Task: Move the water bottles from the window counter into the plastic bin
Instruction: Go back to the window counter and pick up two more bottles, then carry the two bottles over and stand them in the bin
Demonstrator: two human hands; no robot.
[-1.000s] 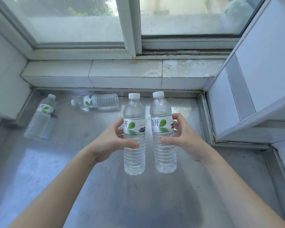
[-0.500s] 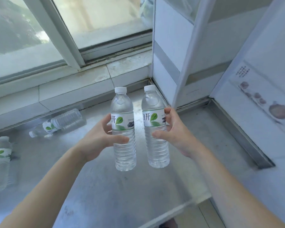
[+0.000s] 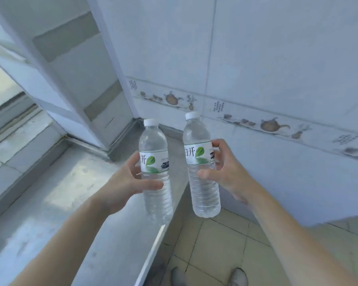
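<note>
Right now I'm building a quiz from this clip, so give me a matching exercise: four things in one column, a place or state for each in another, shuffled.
Things:
1. left bottle
2. right bottle
3. shoes
4. teapot border

Places or states:
A. on the floor tiles, bottom edge of view
B. gripped by the right hand, above the floor
C. runs across the wall tiles
D. gripped by the left hand, above the counter edge

Pairs: 1-D, 2-B, 3-A, 4-C

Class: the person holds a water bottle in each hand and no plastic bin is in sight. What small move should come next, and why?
Probably keep turning away from the counter to find the bin. The left hand and right hand each grip an upright bottle, already past the counter edge, above the floor tiles.
</note>
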